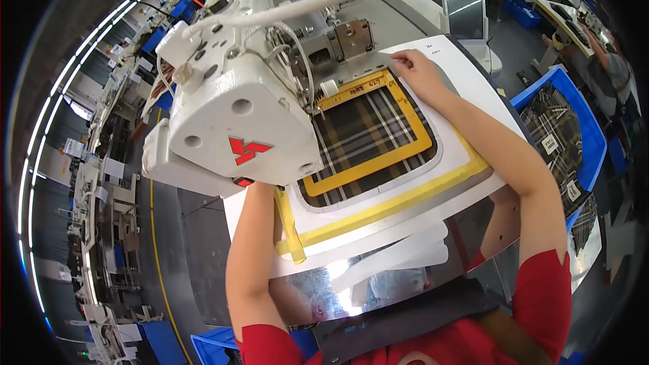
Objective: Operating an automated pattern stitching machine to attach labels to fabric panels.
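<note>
A white sewing machine (pixel 247 115) with a red emblem stands over the work. Under its needle area lies a plaid fabric panel (pixel 365 128), dark with white and brown lines, inside a yellow frame (pixel 368 169). A white template sheet (pixel 324 208) edged with yellow tape surrounds them. At the frame's far right corner is my right hand (pixel 418 71), fingers bent and close together; anything between them is too small to make out. My left forearm (pixel 253 257) reaches up behind the machine head, which hides that hand and whatever it touches.
To the right, a blue bin (pixel 588 135) holds more plaid pieces with white labels. A shiny metal plate (pixel 365 284) fronts the table, near my body. A screen (pixel 465 13) stands at the back right. Other sewing stations line the left, beyond a yellow floor line (pixel 159 250).
</note>
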A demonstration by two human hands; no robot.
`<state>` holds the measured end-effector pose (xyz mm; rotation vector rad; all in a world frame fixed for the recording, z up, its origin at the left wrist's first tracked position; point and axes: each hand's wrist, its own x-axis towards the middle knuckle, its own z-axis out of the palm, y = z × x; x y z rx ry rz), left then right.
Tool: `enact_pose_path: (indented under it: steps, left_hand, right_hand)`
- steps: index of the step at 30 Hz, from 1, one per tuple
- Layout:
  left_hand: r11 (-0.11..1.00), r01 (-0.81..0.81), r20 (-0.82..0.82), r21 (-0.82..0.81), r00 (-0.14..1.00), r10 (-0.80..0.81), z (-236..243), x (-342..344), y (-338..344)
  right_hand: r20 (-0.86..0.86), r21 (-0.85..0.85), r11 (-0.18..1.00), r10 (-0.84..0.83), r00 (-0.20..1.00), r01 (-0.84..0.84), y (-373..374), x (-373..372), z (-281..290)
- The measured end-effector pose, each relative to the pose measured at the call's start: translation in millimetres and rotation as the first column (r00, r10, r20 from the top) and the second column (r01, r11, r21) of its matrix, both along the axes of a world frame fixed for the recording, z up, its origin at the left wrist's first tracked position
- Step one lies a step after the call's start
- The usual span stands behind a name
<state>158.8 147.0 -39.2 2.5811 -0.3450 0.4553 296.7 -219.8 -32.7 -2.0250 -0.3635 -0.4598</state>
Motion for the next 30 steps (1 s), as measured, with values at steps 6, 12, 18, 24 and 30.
enact_pose_path:
  steps: [6, 12, 18, 24, 30]
  left_hand:
    - [0.918, -0.311, -0.183, -0.245, 0.945, 0.272, 29.0, -91.6, -52.0]
    - [0.947, 0.247, -0.053, 0.207, 0.969, -0.241, 46.1, -137.9, -110.1]
    - [0.946, 0.195, -0.055, 0.258, 0.981, -0.187, 39.0, -140.6, -105.0]
    - [0.944, 0.172, -0.011, 0.28, 0.984, -0.176, 37.9, -141.9, -106.0]
    - [0.959, 0.18, -0.02, 0.218, 0.983, -0.18, 37.5, -141.3, -105.1]
  right_hand:
    - [0.09, -0.241, 0.934, 0.293, 0.952, -0.265, -57.8, -134.6, 21.6]
    - [0.228, -0.615, 0.735, 0.512, 0.828, -0.285, -51.4, -177.8, 25.3]
    - [0.209, -0.576, 0.747, 0.527, 0.824, -0.332, -50.2, -177.6, 18.9]
    - [0.24, -0.637, 0.712, 0.546, 0.802, -0.294, -48.6, -179.4, 24.2]
    - [0.24, -0.652, 0.714, 0.512, 0.824, -0.254, -47.8, -180.6, 24.2]
